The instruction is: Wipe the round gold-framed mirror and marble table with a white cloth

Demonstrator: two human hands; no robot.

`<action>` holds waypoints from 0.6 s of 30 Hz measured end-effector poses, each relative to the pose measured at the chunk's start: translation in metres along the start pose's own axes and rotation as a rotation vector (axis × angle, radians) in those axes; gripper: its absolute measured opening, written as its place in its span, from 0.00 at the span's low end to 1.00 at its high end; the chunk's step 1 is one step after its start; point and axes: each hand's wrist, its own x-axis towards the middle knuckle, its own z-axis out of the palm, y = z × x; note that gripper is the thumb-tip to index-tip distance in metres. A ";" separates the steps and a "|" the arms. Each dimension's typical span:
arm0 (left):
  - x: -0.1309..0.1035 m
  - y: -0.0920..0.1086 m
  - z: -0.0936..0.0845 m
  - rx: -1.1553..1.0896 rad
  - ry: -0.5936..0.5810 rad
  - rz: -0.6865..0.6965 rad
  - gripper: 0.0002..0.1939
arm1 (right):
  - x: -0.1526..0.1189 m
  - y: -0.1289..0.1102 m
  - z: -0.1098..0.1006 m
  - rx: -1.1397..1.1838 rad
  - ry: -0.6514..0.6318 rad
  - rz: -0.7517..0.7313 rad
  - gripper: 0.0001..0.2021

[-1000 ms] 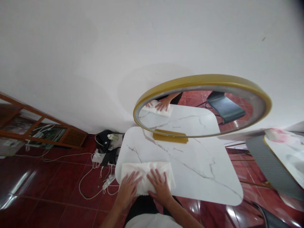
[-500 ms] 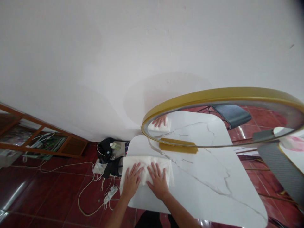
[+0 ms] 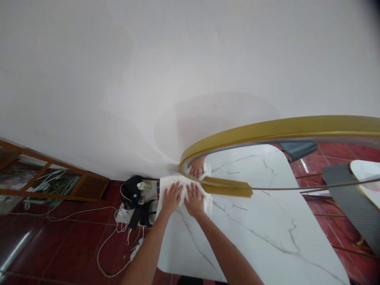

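A white cloth [image 3: 183, 183] lies bunched at the far left corner of the white marble-patterned table [image 3: 267, 221]. Pressed flat on its left part is my left hand [image 3: 171, 198], fingers stretched out. Beside it my right hand [image 3: 195, 199] rests on the cloth too, fingers spread and pointing away from me. Just right of the cloth stands the gold base [image 3: 227, 187] of a round mirror with a gold frame [image 3: 237, 134]. The mirror glass shows a reflected hand on the cloth. Parts of the cloth are hidden under my hands.
Left of the table, a green-capped bottle [image 3: 144, 185] and a black bag [image 3: 130, 192] sit low down by the wall. White cables and a power strip [image 3: 136, 249] lie on the red tiled floor [image 3: 71, 245]. A wooden shelf unit [image 3: 92, 186] stands at the left.
Both hands have pushed the cloth away from me, from the table's left middle to its far edge near the wall. The cloth has become more crumpled.
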 end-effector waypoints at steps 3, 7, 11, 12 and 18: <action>0.008 0.002 -0.005 -0.011 -0.041 -0.016 0.33 | 0.007 -0.003 -0.005 0.006 -0.021 0.010 0.33; 0.002 0.007 -0.005 -0.012 -0.033 -0.032 0.34 | -0.002 0.001 -0.007 -0.014 0.017 -0.026 0.31; -0.028 0.018 0.008 -0.006 -0.008 -0.037 0.35 | -0.031 0.017 -0.003 -0.036 0.053 -0.093 0.32; -0.038 0.022 0.012 -0.008 -0.003 -0.034 0.34 | -0.042 0.024 -0.002 -0.034 0.059 -0.113 0.32; -0.093 0.090 -0.014 -0.310 -0.042 0.018 0.21 | -0.128 0.085 0.009 -0.051 0.114 -0.205 0.33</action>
